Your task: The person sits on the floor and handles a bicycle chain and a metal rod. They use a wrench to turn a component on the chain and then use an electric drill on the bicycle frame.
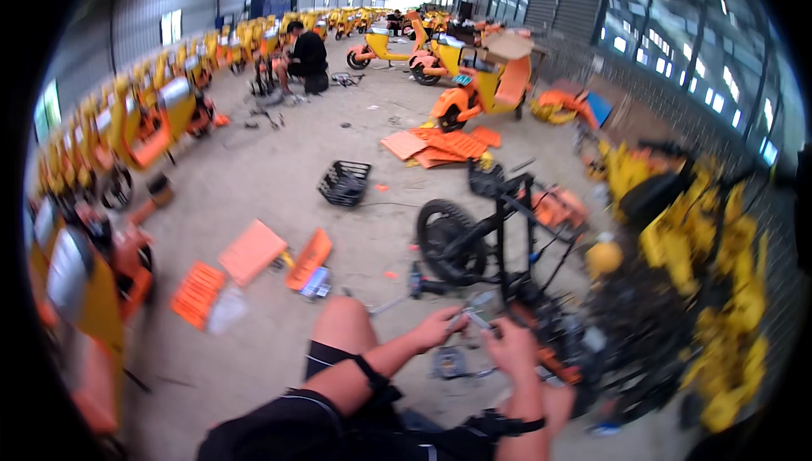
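Note:
My left hand (438,328) is closed with its fingertips together at a small metal piece, blurred and too small to name. Close beside it, my right hand (512,348) is wrapped round a slim silver metal tool (480,320) that points toward the left fingers. Both hands are in front of a stripped black scooter frame (499,228) with its wheel (450,243) to the left. Below the hands, a grey round part (449,363) lies on the floor between my legs. A cordless power tool (420,281) is near the wheel.
Orange panels (254,251) lie to the left, with a black basket (344,183) farther ahead. Yellow scrap panels (719,292) and dark parts crowd the right. Yellow-orange scooters (156,127) line the left side. A person in black (306,55) sits farther off.

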Tool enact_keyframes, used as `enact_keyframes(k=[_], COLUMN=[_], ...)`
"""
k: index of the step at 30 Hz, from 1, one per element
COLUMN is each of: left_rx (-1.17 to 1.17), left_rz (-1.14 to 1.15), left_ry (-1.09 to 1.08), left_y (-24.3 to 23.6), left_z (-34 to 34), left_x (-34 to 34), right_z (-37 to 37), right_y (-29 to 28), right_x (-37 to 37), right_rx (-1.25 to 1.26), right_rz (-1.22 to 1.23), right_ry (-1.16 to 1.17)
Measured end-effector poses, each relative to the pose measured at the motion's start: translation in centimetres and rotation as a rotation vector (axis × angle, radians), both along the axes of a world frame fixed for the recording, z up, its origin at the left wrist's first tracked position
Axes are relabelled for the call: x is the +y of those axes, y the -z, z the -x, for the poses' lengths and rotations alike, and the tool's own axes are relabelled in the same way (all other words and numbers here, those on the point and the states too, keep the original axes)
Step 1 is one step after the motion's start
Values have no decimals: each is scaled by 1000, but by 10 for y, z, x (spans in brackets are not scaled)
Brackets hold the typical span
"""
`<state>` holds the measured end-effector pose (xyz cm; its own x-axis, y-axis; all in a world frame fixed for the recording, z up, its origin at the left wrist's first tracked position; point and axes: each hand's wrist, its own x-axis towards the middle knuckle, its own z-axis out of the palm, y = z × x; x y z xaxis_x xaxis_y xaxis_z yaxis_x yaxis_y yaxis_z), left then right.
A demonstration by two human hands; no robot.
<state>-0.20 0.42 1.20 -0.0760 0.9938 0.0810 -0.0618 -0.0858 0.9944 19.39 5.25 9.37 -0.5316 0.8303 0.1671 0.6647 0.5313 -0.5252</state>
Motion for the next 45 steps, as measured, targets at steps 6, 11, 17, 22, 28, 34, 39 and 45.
enact_keyframes(k=[6, 11, 17, 22, 28, 34, 39, 45], left_rx=[-104, -188, -614, -635, -648, -596, -619, -685], left_rz=[123, 88, 30, 127, 165, 232, 200, 136], left_ry=[2, -164, -483, -518, -470, -414, -422, -411], left_y=[8, 24, 18, 6, 15, 15, 6, 8], left_z=[-6, -4, 36, 44, 42, 38, 44, 54], left_x=[1, 11, 0, -7, -10, -3, 1, 1], right_z=[1, -2, -16, -21, -14, -20, -20, -12], right_y=[10, 22, 1, -2, -28, -6, 0, -7], right_x=[1, 7, 17, 12, 1, 18, 28, 21], right_rx=[-140, -170, -87, 14, 178, 247, 136, 128], right_rz=[-94, -142, -551, -417, -210, -232, -326, -203], right_ry=[37, 44, 144, 190, 177, 205, 157, 19])
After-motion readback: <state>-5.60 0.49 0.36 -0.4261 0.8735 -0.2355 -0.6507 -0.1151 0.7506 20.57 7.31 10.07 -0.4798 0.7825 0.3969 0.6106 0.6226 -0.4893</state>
